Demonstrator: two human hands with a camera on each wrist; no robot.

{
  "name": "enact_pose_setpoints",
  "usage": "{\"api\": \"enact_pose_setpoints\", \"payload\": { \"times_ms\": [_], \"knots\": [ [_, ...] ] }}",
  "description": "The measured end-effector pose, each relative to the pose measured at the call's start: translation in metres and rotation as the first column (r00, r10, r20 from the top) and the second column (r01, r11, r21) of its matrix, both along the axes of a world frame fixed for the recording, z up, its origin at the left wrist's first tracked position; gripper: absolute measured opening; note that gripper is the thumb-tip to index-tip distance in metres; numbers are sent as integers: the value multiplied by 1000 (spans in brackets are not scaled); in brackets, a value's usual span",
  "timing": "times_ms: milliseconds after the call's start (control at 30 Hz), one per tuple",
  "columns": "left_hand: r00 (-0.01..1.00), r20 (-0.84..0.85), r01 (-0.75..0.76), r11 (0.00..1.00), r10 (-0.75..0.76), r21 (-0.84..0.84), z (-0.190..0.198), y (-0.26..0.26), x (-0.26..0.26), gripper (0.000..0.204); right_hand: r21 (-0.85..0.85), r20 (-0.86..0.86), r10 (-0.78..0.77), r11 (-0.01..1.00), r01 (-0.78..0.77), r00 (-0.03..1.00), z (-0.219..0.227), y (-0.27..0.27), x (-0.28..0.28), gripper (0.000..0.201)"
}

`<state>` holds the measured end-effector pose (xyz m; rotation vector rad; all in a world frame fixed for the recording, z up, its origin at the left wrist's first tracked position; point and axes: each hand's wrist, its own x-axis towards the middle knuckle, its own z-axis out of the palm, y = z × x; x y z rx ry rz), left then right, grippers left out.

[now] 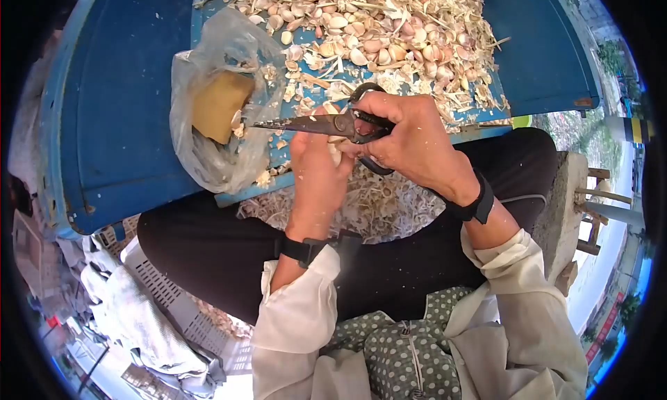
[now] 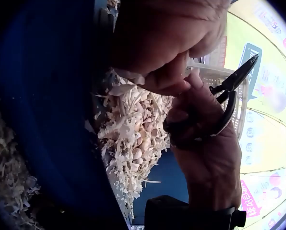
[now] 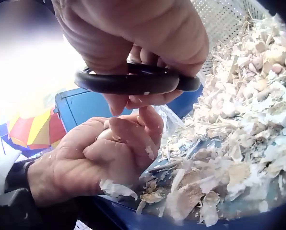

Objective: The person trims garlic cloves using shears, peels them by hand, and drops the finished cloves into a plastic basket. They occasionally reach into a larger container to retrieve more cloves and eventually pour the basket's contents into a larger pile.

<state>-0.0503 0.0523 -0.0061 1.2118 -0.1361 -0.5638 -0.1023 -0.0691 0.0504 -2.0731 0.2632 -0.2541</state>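
Note:
My right hand grips black-handled scissors, its fingers through the loops, with the dark blades pointing left across the left hand. My left hand is just under the blades and pinches a pale garlic clove between thumb and curled fingers. In the right wrist view, the right thumb and fingertips come down right at the left fingertips. The left wrist view has the scissors' blades pointing up and away from both hands. A large heap of garlic cloves and skins lies just beyond the hands.
A clear plastic bag with a tan piece inside sits at the left on the blue table. Peelings lie below the table's near edge, between the knees. A grey plastic crate stands at lower left.

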Motion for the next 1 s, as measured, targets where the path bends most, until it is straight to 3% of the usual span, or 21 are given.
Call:
{"api": "enact_pose_setpoints", "payload": {
  "times_ms": [33,67,100,133,200,300,433,600,800,933,1000],
  "knots": [
    [1000,-1,0,1000,0,-1,-1,2,2,26,-73,115,20,997,-11,993,0,2,0,25],
    [962,-270,-2,983,-48,-183,2,5,6,24,-16,74,-15,1000,16,997,5,2,0,32],
    [852,-505,-56,934,-139,-352,3,8,9,23,-16,73,-13,1000,14,997,15,0,-1,32],
    [839,-513,-58,910,-179,-411,-1,9,11,23,-109,-33,-32,994,28,999,26,-5,-3,37],
    [846,-481,-5,898,-231,-440,0,12,14,23,-248,-157,-33,969,-7,987,33,-25,-11,51],
    [869,-419,62,898,-263,-435,10,7,11,25,-401,-254,49,903,-152,966,32,-52,-21,50],
    [912,-329,103,914,-244,-393,14,5,7,26,-378,-226,117,905,-197,967,23,-61,-30,53],
    [922,-291,144,924,-255,-353,12,8,9,23,-478,-249,134,844,-242,959,25,-59,-29,52],
    [921,-214,227,894,-326,-386,7,8,10,29,-366,-344,204,870,-331,917,11,-69,-33,53],
    [928,-188,275,930,-323,-243,15,7,7,24,-382,-360,192,862,-332,913,16,-73,-30,51],
    [930,-195,285,946,-311,-154,18,6,6,22,-536,-264,237,770,-346,935,32,-79,-25,51]
  ]
}}
